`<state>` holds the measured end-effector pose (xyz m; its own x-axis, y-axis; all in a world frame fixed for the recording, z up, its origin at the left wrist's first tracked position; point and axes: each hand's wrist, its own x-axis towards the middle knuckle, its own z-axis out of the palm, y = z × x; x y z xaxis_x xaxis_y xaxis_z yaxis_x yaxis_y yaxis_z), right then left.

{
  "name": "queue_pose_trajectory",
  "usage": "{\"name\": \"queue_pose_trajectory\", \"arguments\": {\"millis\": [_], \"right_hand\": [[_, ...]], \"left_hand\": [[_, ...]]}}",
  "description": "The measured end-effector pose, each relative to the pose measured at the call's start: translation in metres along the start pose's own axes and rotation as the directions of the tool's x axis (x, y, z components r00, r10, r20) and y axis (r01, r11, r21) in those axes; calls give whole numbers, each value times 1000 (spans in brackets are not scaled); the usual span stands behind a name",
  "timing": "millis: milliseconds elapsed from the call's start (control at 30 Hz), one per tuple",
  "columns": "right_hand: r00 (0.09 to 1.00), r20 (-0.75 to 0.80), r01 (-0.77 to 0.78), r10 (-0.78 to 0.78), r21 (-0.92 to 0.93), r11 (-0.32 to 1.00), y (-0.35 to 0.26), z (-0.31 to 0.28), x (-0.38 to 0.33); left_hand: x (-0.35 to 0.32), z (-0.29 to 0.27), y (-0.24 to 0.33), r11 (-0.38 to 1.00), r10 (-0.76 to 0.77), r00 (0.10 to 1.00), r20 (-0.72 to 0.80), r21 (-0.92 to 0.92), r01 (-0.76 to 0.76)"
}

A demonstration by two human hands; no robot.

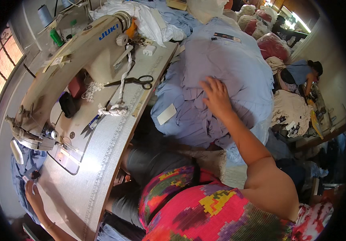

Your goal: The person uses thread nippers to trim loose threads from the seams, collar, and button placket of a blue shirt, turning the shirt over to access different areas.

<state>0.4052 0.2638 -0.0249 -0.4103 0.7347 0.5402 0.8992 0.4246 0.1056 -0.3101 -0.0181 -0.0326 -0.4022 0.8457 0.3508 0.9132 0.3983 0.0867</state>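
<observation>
My right hand (216,98) rests with spread fingers on a grey-purple cloth piece (197,66), on top of a tall stack of blue fabric (255,76). Over at the left end of the sewing table (88,188), my left hand (34,197) lies at the edge of a blue-grey garment (28,158) with its fingers stretched out. On that garment, just beyond the fingertips, sits a small dark label (32,174). The industrial sewing machine (66,52) stands along the table's far side, its needle area (64,142) lit.
Black-handled scissors (134,81), thread snips (92,124), a braided white cord (121,86) and several white buttons (94,89) lie on the table. A white tag (166,114) lies on the stack's near side. At the far right, a person (301,76) bends over work.
</observation>
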Motion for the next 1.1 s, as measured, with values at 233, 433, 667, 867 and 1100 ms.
{"name": "queue_pose_trajectory", "arguments": {"millis": [233, 433, 667, 867, 1100], "right_hand": [[995, -99, -15, 2, -126, 992, 24, -19, 33], [974, -139, -195, 178, -125, 973, 70, -36, 34], [926, 142, -274, 351, 892, 360, 38, -61, 37], [955, 209, -128, -209, 930, 346, -70, -104, 13], [856, 159, -144, -492, 987, 67, -50, -116, 40]], "left_hand": [[-62, -60, 135, 950, -133, 976, 174, -259, 176], [-64, -78, 233, 842, 36, 996, 84, -540, 15], [-35, -75, 365, 429, 446, 860, 250, -902, 40], [2, 15, 503, -265, 823, 476, 308, -533, 804], [-1, -34, 525, -48, 534, 728, 430, -844, 534]]}}
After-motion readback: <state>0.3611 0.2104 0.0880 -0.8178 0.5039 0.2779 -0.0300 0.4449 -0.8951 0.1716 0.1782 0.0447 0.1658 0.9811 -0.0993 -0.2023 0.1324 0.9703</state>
